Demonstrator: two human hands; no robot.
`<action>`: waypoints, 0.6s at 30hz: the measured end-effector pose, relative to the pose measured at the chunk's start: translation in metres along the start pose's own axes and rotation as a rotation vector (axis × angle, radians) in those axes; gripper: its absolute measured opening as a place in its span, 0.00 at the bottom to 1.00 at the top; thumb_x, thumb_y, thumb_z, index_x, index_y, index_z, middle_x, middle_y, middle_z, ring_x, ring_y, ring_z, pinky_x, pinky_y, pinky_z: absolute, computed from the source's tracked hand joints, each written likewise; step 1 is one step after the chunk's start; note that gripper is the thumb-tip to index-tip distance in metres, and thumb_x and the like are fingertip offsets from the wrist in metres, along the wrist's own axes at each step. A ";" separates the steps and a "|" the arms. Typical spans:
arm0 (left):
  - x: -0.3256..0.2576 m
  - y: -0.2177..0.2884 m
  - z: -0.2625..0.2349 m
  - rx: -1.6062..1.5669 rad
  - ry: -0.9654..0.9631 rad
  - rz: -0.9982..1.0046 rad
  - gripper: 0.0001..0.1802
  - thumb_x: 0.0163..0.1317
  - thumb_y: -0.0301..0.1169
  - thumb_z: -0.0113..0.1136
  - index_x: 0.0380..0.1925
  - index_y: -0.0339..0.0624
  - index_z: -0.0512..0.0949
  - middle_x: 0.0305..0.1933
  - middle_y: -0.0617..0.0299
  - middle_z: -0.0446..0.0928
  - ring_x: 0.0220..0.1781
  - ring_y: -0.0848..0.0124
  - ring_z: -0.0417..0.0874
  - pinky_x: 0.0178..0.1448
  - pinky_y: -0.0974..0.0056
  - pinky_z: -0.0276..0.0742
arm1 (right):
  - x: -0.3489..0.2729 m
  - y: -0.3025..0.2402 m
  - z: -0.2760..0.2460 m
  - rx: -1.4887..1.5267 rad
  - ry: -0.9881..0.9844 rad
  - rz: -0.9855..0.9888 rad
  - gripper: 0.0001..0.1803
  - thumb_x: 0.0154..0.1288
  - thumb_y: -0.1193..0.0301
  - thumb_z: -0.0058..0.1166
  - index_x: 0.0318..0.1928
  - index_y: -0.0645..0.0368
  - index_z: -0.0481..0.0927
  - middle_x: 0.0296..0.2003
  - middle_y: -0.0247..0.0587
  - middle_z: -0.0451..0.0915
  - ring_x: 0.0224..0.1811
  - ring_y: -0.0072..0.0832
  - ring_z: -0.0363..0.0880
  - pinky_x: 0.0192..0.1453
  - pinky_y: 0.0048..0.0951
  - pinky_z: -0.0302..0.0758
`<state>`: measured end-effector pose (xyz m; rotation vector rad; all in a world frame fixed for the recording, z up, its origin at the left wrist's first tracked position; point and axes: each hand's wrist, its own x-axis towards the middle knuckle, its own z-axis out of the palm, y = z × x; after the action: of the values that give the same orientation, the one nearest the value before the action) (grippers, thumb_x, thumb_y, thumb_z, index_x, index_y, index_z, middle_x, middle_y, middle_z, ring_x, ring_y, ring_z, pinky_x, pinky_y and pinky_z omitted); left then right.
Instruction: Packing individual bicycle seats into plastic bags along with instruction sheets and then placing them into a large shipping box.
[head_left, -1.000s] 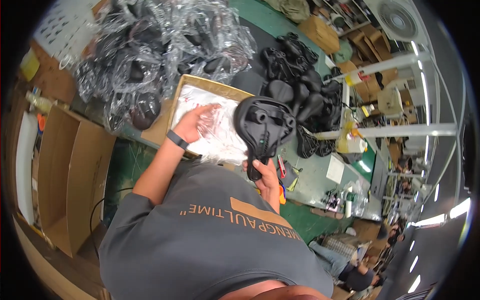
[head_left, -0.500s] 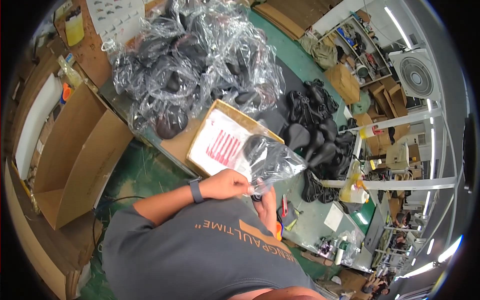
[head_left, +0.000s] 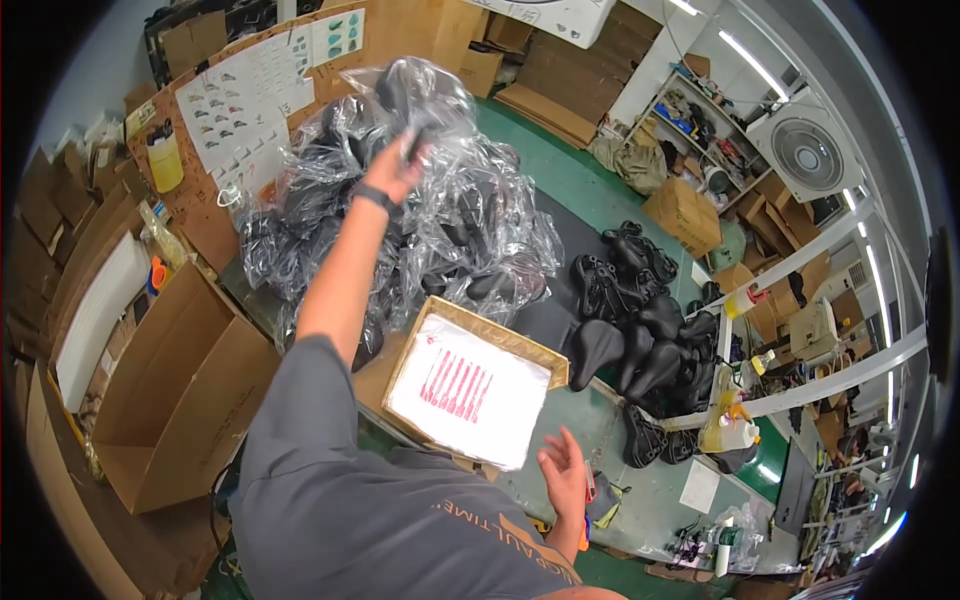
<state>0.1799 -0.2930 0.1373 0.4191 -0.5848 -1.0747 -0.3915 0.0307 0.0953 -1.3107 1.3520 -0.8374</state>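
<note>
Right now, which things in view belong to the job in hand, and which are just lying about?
Likely in the job:
bagged saddle in the left hand
bagged pile
red-printed white stack in the shallow box
bare black saddles

Apparently lying about:
yellow container
paper sheet
closed brown box

The bench (head_left: 605, 420) is viewed from the wearer's head by one wide fisheye camera, faced down and forward. The shirt (head_left: 370, 500) is caught close below, left hand (head_left: 398, 172) and right hand (head_left: 566, 480) at arm's reach, the fan (head_left: 806, 152) farther off.
</note>
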 end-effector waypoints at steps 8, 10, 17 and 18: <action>-0.109 -0.168 -0.049 0.695 0.337 0.116 0.07 0.77 0.32 0.62 0.40 0.41 0.83 0.25 0.69 0.76 0.21 0.81 0.69 0.24 0.71 0.61 | -0.064 0.154 -0.031 -0.387 -0.067 0.326 0.47 0.62 0.60 0.75 0.77 0.60 0.66 0.59 0.58 0.83 0.57 0.48 0.87 0.61 0.44 0.83; -0.226 -0.235 -0.022 1.095 0.126 0.295 0.11 0.79 0.32 0.57 0.39 0.38 0.84 0.32 0.66 0.81 0.32 0.74 0.80 0.38 0.66 0.76 | -0.084 0.182 -0.032 -0.446 -0.019 0.384 0.45 0.63 0.59 0.75 0.76 0.56 0.68 0.55 0.53 0.86 0.51 0.42 0.89 0.56 0.42 0.84; -0.421 -0.331 0.175 1.125 -1.513 -0.516 0.19 0.67 0.34 0.69 0.57 0.44 0.84 0.50 0.54 0.88 0.43 0.61 0.92 0.50 0.60 0.86 | -0.029 0.244 -0.140 -0.518 -0.138 0.347 0.48 0.60 0.50 0.73 0.73 0.63 0.70 0.59 0.59 0.84 0.61 0.51 0.84 0.63 0.46 0.80; -0.430 -0.343 0.180 1.136 -1.574 -0.541 0.19 0.67 0.34 0.69 0.57 0.44 0.84 0.50 0.54 0.88 0.43 0.61 0.92 0.50 0.60 0.86 | -0.010 0.256 -0.164 -0.483 -0.136 0.297 0.50 0.61 0.47 0.71 0.75 0.62 0.68 0.59 0.59 0.83 0.60 0.52 0.84 0.64 0.46 0.79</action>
<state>-0.3217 -0.0557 -0.0265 0.6609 -2.6573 -1.3719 -0.6156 0.0539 -0.1095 -1.4468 1.6487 -0.2174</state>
